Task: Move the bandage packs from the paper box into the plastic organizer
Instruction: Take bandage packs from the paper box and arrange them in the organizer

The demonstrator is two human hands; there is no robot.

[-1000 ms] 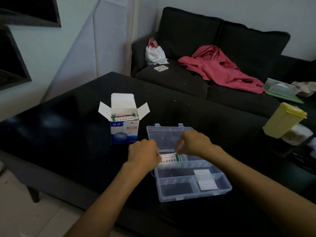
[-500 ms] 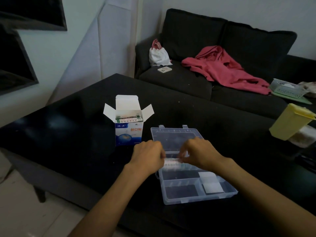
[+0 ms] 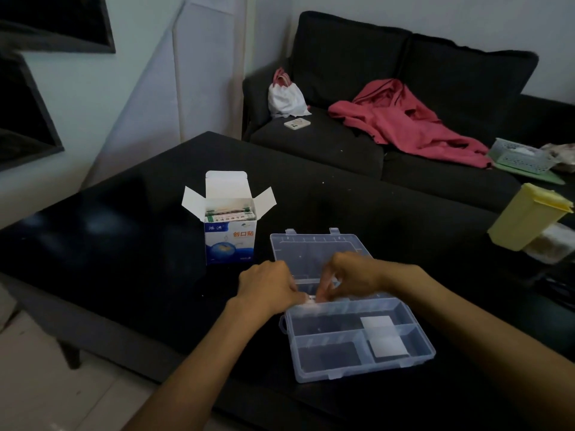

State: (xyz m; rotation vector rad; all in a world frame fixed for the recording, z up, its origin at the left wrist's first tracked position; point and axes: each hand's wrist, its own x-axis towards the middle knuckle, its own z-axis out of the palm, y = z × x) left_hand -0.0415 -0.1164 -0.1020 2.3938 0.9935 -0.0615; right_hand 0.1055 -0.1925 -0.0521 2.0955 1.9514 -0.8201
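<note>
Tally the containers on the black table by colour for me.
White and blue paper box: 1
Clear plastic organizer: 1
Yellow lidded bin: 1
Total: 3

paper box point(image 3: 229, 241): on the bench point(image 3: 124, 244), left of and behind the organizer point(image 3: 357, 337)
sofa point(image 3: 389, 119): behind the bench

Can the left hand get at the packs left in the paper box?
Probably yes: the paper box stands open beside the left hand, nothing between them. But that hand now pinches a pack with the right hand.
</note>
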